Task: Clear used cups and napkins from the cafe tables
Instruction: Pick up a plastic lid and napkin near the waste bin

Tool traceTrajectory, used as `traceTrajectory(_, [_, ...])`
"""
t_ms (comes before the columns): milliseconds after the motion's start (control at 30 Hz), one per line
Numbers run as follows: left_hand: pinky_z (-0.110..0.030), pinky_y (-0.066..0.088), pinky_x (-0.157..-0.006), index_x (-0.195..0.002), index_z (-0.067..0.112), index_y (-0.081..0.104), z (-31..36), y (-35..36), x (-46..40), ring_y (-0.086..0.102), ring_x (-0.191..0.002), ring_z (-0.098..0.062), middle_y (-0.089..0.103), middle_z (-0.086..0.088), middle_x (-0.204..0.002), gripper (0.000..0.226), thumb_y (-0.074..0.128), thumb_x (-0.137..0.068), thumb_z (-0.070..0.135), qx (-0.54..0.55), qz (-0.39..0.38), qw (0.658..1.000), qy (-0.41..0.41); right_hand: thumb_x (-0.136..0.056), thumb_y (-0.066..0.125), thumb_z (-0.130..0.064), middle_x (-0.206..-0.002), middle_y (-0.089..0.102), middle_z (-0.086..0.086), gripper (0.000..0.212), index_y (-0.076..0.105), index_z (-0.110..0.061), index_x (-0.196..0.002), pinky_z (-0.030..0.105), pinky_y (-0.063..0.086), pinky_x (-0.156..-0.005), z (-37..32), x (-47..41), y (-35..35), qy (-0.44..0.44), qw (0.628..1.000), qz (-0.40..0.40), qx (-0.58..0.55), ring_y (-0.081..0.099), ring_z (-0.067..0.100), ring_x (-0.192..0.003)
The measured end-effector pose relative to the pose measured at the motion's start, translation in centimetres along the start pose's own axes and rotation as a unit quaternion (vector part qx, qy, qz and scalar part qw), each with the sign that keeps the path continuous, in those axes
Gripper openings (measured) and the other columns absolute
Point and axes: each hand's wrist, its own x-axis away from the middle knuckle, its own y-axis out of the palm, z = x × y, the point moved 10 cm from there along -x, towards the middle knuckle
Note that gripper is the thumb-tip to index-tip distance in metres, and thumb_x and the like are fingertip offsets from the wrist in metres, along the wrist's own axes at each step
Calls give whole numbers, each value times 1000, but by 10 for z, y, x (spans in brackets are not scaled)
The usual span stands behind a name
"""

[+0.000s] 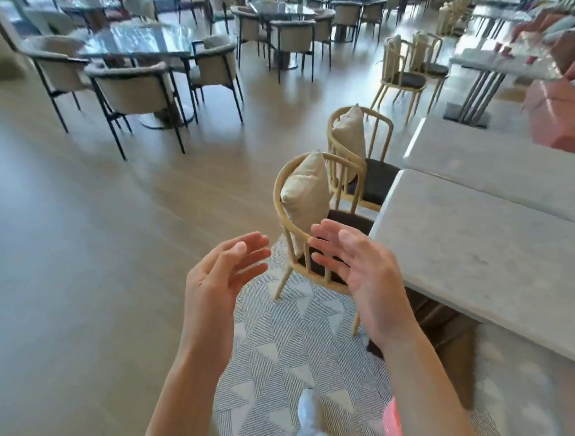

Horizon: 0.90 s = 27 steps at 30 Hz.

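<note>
Both hands empty. Your left hand (222, 274) and right hand (359, 270) are raised in front of you, palms facing each other, fingers (255, 246) loose and spread, gripping nothing.

Nothing to clear within reach. The near surface (475, 259), just right of your right-hand fingers, shows bare grey stone in the part that is visible; the same goes for the surface (499, 164) butted against its far end. No cup or napkin seen on either.

Likely targets: small red shapes (504, 51) on the far surface (497, 64), well ahead of your fingers and to the right. Probably cups, but too blurred to confirm. Right hand is on the nearer side.

Route: long edges of the near surfaces run away from you. Wooden chair with cushion (309, 218) sits directly beyond your fingertips, a second chair (358, 151) past it, both tucked against that edge. Open floor (97, 242) lies to the left of your left hand. Judgement: pass left of the chairs, then turn right.
</note>
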Motion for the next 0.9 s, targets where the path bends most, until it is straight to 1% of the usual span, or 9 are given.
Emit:
traceTrajectory(100, [-43,53,-91,-98,16,81,19,-15,-39,74,-106,-30,77,-13,-112,28,58,-86,24,-1,36,999,23,-92,53,-35,-121,75,9,45,68,-9,-126,46,52,-105,0,-50,30,0,999,-36,-25,70,24,-116])
traceTrajectory(233, [-35,57,-85,-94,18,81,55,-8,-102,74,-106,-27,78,-10,-111,25,59,-85,22,-9,62,996,65,-101,48,-25,-128,69,19,41,62,1,-130,50,49,-109,-8,-127,68,9,988,-102,-111,67,34,-121])
traceTrajectory(333, [-35,57,-86,-97,17,80,78,2,-149,73,-106,-27,78,-9,-111,25,58,-86,22,-22,81,993,87,-96,52,-28,-127,70,17,46,62,-1,-130,48,50,-106,-21,-185,91,10,985,-129,-112,67,32,-120])
traceTrajectory(433, [-37,55,-89,-96,22,82,95,2,-195,73,-107,-26,78,-8,-111,26,58,-88,23,-19,96,988,116,-93,52,-28,-125,72,15,46,63,-2,-129,47,52,-104,-25,-241,110,1,983,-140,-115,68,31,-118])
traceTrajectory(533, [-37,56,-89,-97,19,81,94,-16,-235,73,-106,-28,78,-10,-110,25,58,-88,23,-9,127,986,111,-92,53,-27,-123,72,17,45,64,0,-126,48,52,-103,-13,-287,134,21,980,-157,-122,69,32,-118])
traceTrajectory(633, [-37,58,-88,-101,13,79,86,-48,-276,73,-106,-29,77,-13,-110,27,57,-87,22,26,154,983,98,-92,53,-26,-124,72,17,45,64,0,-127,48,52,-103,10,-331,164,49,975,-174,-126,68,32,-118])
traceTrajectory(733, [-35,60,-89,-104,10,77,79,-86,-326,73,-106,-29,77,-13,-112,29,56,-88,23,44,178,979,94,-93,53,-25,-125,72,17,44,63,-1,-128,48,52,-104,33,-385,198,58,975,-176,-124,68,32,-119])
traceTrajectory(900, [-38,59,-91,-108,9,74,82,-148,-445,72,-107,-27,76,-11,-113,32,53,-89,23,40,171,981,88,-89,55,-24,-121,73,18,45,63,-1,-127,47,53,-103,60,-489,260,43,985,-129,-110,70,33,-116])
